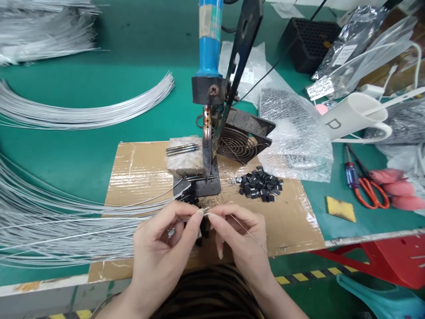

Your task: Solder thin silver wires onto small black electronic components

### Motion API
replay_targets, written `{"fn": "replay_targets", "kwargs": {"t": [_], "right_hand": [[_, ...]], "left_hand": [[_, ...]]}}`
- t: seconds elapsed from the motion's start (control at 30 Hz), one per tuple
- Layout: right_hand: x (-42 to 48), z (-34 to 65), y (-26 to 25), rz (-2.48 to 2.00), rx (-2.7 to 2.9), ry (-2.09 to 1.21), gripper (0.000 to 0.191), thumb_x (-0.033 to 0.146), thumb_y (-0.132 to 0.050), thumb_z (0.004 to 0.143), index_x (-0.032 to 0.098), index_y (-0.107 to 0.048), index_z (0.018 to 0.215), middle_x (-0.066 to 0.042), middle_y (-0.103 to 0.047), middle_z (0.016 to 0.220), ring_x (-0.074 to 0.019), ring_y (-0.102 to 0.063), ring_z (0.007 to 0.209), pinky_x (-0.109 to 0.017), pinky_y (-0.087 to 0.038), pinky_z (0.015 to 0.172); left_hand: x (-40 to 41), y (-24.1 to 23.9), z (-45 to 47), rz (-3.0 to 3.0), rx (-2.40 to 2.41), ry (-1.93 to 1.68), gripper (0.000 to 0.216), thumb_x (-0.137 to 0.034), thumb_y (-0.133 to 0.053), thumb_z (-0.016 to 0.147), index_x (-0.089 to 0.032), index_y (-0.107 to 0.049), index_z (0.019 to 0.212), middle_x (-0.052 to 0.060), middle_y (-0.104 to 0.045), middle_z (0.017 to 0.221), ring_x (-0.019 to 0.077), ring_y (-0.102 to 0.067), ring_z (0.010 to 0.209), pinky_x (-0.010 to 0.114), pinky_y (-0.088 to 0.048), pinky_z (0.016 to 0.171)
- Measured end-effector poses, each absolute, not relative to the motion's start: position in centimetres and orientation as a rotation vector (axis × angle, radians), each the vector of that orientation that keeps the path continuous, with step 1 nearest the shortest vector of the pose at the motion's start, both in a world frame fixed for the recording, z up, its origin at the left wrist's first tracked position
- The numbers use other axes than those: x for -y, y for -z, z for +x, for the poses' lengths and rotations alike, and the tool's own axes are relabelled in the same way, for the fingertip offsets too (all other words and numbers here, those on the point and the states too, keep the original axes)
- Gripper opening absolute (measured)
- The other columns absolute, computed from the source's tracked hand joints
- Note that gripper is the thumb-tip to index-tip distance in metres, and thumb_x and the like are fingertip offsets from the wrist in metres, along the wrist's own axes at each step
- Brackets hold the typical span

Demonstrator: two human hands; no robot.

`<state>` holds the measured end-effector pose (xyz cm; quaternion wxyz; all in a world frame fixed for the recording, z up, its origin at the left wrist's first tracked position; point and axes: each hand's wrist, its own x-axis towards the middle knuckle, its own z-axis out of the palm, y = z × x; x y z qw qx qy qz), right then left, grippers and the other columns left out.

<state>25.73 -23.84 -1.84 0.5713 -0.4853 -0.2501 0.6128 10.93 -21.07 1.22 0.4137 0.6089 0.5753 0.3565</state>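
My left hand (169, 239) is closed in a pinch, thumb against forefinger, on the end of a thin grey wire; the exact grip is partly hidden by the fingers. Opposite it, almost fingertip to fingertip, my right hand (241, 235) pinches too, with a thin silver solder wire (247, 231) running through its fingers. A tiny pale piece between the fingertips is too small to name. Just beyond them a blue-handled soldering iron (210, 40) is clamped upright, tip down. Many grey wires (109, 239) stretch leftward from beside my left hand, several ending in black connectors (189, 195).
Cardboard (292, 221) covers the bench under my hands. A pile of small black connectors (260, 184) lies right of the iron's stand, near a fan (244, 137). Farther right are a yellow sponge (340, 209), orange-handled scissors (370, 195) and a white mug (355, 115). Another wire bundle (99, 115) lies left.
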Motion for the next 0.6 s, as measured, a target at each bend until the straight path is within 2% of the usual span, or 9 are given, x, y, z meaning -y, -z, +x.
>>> {"fn": "replay_targets", "kwargs": {"t": [0.6], "right_hand": [[24.11, 26.34, 2.39, -1.032, 0.523, -1.564, 0.008, 0.031, -0.085, 0.089, 0.023, -0.086, 0.089, 0.003, -0.072, 0.068, -0.0017, -0.056, 0.038, -0.009, -0.045, 0.037]], "left_hand": [[20.99, -0.57, 10.52, 1.648, -1.308, -0.962, 0.014, -0.015, -0.07, 0.094, -0.025, -0.073, 0.085, -0.006, -0.07, 0.07, 0.0081, -0.058, 0.058, 0.018, -0.044, 0.052]]}}
